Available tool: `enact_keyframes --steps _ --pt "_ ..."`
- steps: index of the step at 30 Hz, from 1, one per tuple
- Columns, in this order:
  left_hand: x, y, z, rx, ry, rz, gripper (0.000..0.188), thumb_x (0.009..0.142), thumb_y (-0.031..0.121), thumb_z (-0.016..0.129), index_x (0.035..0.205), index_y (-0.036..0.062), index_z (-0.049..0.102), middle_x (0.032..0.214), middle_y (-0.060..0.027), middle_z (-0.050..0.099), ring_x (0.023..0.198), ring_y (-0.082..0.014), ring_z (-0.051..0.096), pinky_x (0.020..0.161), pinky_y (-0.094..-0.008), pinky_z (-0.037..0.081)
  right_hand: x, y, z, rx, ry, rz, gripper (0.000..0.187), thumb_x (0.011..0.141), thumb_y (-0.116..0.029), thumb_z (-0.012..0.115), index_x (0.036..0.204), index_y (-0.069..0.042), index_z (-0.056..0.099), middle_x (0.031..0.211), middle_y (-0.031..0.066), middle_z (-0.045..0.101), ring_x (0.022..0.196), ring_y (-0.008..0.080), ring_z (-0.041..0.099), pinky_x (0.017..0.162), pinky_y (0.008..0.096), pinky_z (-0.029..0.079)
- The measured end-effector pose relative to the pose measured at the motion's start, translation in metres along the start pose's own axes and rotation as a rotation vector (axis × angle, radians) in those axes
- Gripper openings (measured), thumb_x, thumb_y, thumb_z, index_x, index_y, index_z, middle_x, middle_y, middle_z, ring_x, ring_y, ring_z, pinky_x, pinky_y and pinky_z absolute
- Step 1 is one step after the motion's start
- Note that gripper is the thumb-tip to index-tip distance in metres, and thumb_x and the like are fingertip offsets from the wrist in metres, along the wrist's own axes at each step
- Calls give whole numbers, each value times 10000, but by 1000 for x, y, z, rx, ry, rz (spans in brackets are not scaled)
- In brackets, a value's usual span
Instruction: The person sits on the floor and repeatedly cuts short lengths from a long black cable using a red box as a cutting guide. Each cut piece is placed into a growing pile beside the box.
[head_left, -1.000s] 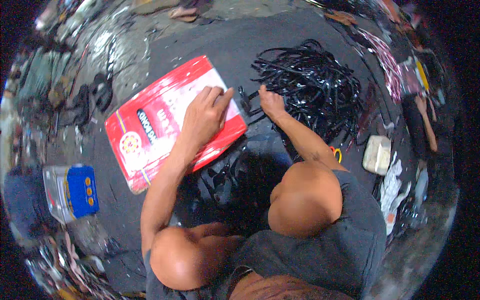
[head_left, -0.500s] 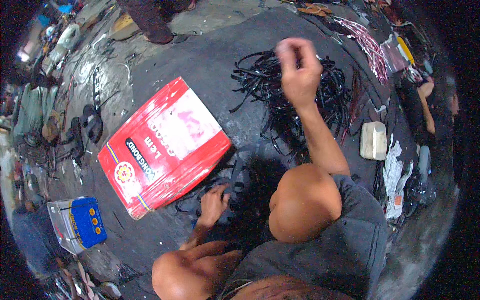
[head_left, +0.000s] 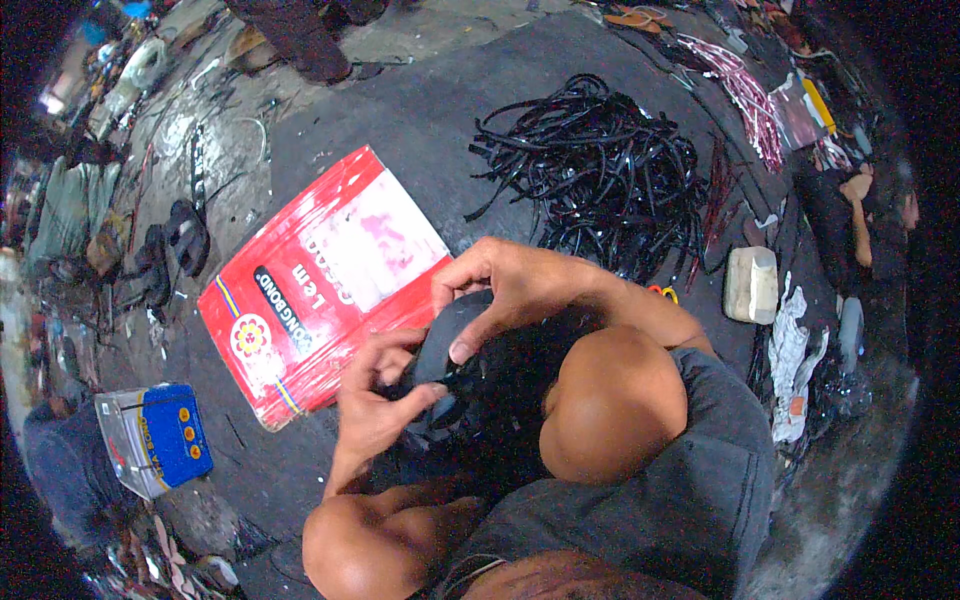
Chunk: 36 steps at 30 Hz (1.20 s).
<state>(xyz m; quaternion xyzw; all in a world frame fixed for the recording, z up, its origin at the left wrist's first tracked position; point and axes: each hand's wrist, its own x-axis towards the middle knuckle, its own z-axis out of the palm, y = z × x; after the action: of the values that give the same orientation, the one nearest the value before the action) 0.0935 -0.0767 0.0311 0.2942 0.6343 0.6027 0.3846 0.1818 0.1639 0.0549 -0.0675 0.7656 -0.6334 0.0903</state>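
Note:
Between my knees, both hands grip a dark grey, rounded piece (head_left: 450, 335) that looks like a sandal sole. My right hand (head_left: 500, 285) pinches its upper side, thumb on the near face and fingers behind. My left hand (head_left: 380, 385) is closed on its lower left edge, the thumb against a small black strip there. The lower part of the piece is lost in shadow. Just beyond my hands lies a big red tin (head_left: 310, 290) with a white patch on its face. A tangled heap of shiny black straps (head_left: 610, 170) is farther off to the right.
A blue and silver tin (head_left: 165, 440) stands at the left, near dark sandals (head_left: 187, 238). To the right are a pale block (head_left: 750, 285), crumpled silvery wrapping (head_left: 790, 365), pink-white strips (head_left: 745, 95) and a yellow-orange handle (head_left: 663, 292). Other people's limbs show at the edges.
My right hand has come back from the strap heap towards me and now grips the dark piece. My left hand has lifted from beside the red tin and holds it too.

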Motion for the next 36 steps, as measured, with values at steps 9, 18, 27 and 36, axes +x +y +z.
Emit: enact_keyframes --steps 9,18,27,36 --pt "-33 -118 17 690 -596 -34 387 784 123 768 1138 30 640 1019 -144 676 960 -280 657 899 -387 513 5 -13 -50 -705 980 -296 213 888 -81 677 1093 -41 720 968 102 733 836 156 692 740 269 536" --pt "14 -1 -1 569 -55 437 822 579 236 928 1272 8 548 1239 -177 597 1178 -334 583 1016 -417 461 4 -41 -23 -188 98 -14 343 715 4 670 1055 -42 655 876 16 641 853 114 593 754 287 477" --pt "3 -17 14 -140 -268 164 583 805 103 788 1313 -11 527 1139 -103 649 1035 -169 629 912 -331 499 26 -36 -10 283 -533 -60 256 672 -75 832 876 -17 689 900 75 682 877 181 640 790 332 501" --pt "-18 -77 16 -117 -270 -117 167 969 118 589 1108 34 630 874 -31 665 784 -105 616 701 -291 505 5 -40 -67 882 518 -426 356 911 -73 613 1242 43 552 777 12 599 511 23 423 417 171 324"
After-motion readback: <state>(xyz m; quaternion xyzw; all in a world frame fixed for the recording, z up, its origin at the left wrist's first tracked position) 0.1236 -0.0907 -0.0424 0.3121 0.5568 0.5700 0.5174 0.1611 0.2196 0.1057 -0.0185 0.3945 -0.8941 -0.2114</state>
